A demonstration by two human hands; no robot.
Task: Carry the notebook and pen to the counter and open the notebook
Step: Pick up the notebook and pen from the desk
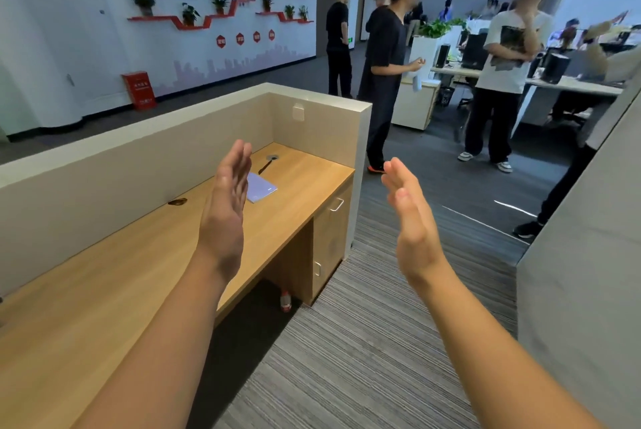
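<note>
Two bare hands are up in front of me, palms turned toward each other, and neither one carries anything. My left hand (227,196) hangs over the wooden bench (104,289) with its fingers (239,159) stretched straight and close together, flat and empty. My right hand (411,217) hovers out over the striped carpet (364,342), well apart from the left, its fingers likewise extended and holding nothing. I see the notebook (262,188), pale lilac and closed, lying flat on the bench toward the far end; my left hand hides its near corner from this view, though the hand is raised and I cannot tell that it touches the cover. Just beyond the notebook lies the pen (264,167), a thin dark stick angled toward a round cable grommet (272,157) set in the bench top. A dark oval cutout (177,201) sits near the beige partition wall (138,157) that runs along the far edge of the bench. Under the bench stands a small bottle (285,302) on the floor, beside a cabinet (331,237) with metal handles. Several people (385,57) stand in the open office beyond the partition.
</note>
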